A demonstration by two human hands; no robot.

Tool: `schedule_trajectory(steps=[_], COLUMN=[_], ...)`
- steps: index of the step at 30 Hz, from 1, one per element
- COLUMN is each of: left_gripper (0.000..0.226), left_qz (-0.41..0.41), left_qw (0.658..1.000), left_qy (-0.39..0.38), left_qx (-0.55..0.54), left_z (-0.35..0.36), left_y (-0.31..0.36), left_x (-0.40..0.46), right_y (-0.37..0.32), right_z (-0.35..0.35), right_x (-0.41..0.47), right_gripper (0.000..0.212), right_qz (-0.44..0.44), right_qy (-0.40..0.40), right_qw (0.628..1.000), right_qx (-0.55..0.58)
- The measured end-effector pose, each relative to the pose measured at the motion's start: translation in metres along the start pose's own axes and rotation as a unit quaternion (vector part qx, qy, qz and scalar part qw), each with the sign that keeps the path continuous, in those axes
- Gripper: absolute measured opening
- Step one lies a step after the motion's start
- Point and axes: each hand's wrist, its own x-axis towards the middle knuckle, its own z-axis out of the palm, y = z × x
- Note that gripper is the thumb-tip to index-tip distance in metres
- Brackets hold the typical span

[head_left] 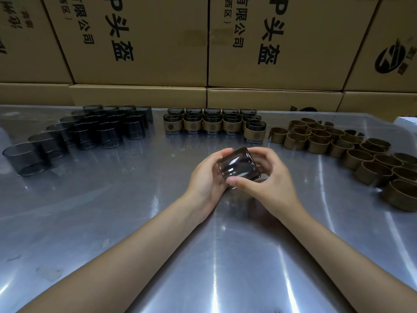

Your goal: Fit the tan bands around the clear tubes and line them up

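Both the left hand (206, 177) and right hand (266, 179) clamp fingers around one bare tube (238, 167) above the table (112, 211) (no band visibly on it), behind them a small block of banded tubes (212, 123), with many unbanded tubes (85, 132) and loose tan bands (349, 150) left.

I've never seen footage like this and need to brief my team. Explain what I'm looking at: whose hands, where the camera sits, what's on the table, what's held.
There is no machine here. One camera, worn on a person's head, looks forward and down at two bare hands. The left hand and right hand together hold one clear tube, tilted on its side above the shiny metal table; I see no band on it. At the far left stand the bare clear tubes. In the far middle are the finished tubes, each wrapped in a tan band, lined up in rows. At the right lie loose tan bands. Cardboard boxes are stacked behind the table.
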Motion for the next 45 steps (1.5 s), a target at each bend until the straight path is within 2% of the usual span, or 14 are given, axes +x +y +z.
schedule_trajectory(steps=[3, 6, 11, 15, 18, 22, 31, 35, 41, 45], left_gripper=[0.028, 0.026, 0.032, 0.036, 0.03, 0.035, 0.044, 0.032, 0.051, 0.058], left_qz=[0.03, 0.056, 0.062, 0.072, 0.084, 0.088, 0.058, 0.069, 0.085, 0.121], left_qw=[0.999, 0.994, 0.987, 0.986, 0.986, 0.984, 0.994, 0.995, 0.989, 0.975], left_qy=[0.0, 0.008, 0.008, 0.007, -0.032, -0.07, -0.005, 0.004, -0.002, -0.023], left_qx=[0.03, 0.097, 0.149, 0.15, 0.138, 0.138, 0.091, 0.074, 0.118, 0.185], left_z=[0.001, 0.0, -0.002, -0.001, 0.0, 0.0, -0.002, 0.003, 0.007, 0.007], left_y=[0.0, -0.002, -0.005, -0.001, -0.001, -0.003, 0.001, 0.0, -0.005, -0.009], left_x=[0.0, -0.002, -0.004, -0.005, -0.007, -0.008, -0.01, -0.012, -0.016, -0.017], right_y=[-0.001, 0.0, 0.004, 0.009, 0.014, 0.015, 0.005, 0.004, 0.005, 0.006], right_z=[0.002, 0.0, -0.003, -0.002, -0.002, -0.003, 0.0, 0.002, 0.003, 0.0], right_x=[-0.001, 0.0, 0.003, 0.004, 0.006, 0.007, -0.003, -0.005, -0.004, -0.002], right_gripper=[0.082, 0.075, 0.074, 0.054, 0.058, 0.062, 0.074, 0.072, 0.073, 0.073], right_qz=[0.01, 0.016, 0.036, 0.026, -0.004, -0.037, -0.09, -0.121, -0.099, -0.073], right_qy=[0.02, 0.017, -0.033, -0.063, -0.052, -0.038, -0.052, -0.055, -0.057, -0.036], right_qw=[0.999, 0.998, 0.995, 0.995, 0.998, 0.998, 0.992, 0.986, 0.989, 0.995], right_qx=[0.03, 0.06, 0.092, 0.073, 0.047, 0.033, -0.067, -0.103, -0.096, -0.06])
